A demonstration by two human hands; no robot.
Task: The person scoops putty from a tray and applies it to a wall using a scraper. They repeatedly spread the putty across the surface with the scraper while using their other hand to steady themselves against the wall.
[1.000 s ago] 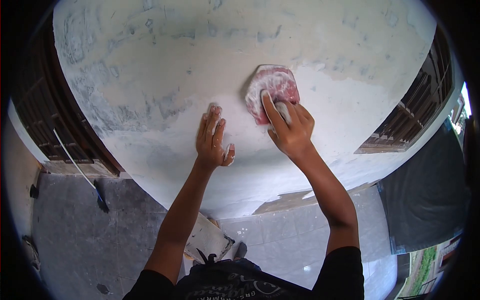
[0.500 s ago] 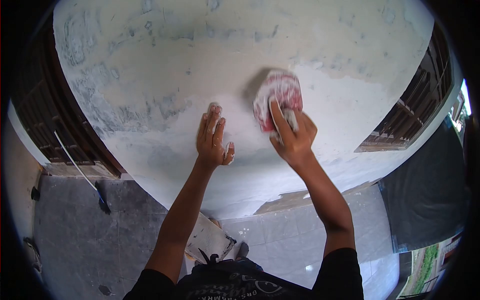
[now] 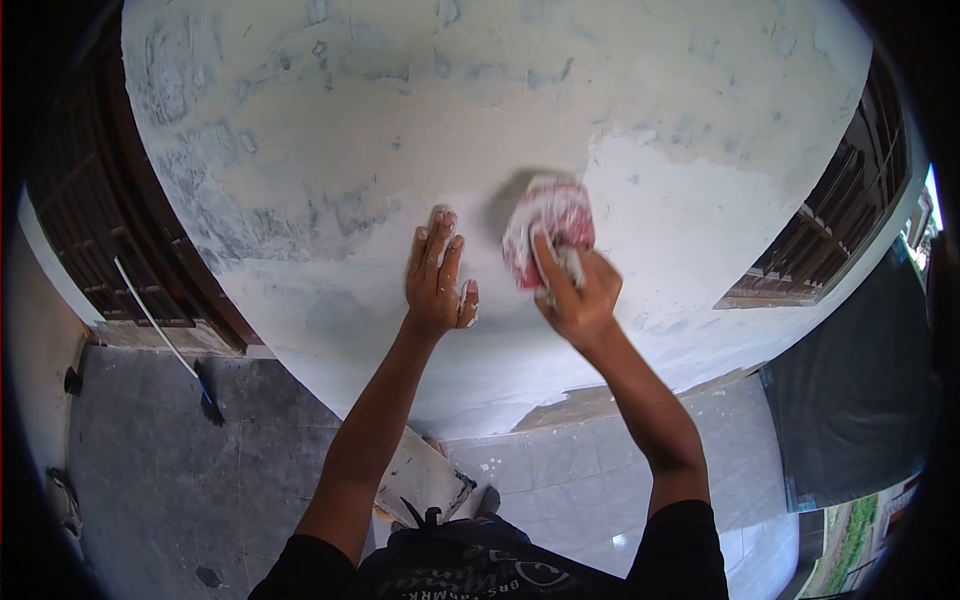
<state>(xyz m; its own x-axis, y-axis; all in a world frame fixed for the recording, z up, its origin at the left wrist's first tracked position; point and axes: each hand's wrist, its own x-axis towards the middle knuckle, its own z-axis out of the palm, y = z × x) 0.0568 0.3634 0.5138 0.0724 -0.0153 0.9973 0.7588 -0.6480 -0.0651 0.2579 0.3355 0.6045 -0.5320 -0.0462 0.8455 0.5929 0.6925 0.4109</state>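
Observation:
My right hand grips a red tool smeared with white paste, its index finger stretched along the tool's back. The tool is at the wall, which carries patches of fresh white coating and grey marks. To the left of the tool, my left hand holds nothing; its fingers point up and its thumb stands apart, with white paste on the fingertips. The palm faces the wall; whether it touches the surface is hard to tell.
A white-stained platform stands below, by my foot. Dark shuttered windows flank the wall. A long-handled broom leans at the left over grey floor tiles. A dark sheet hangs at the right.
The red tool and my right hand have moved down the wall and slightly left. My left hand appears slightly further right, as the whole view has shifted a little.

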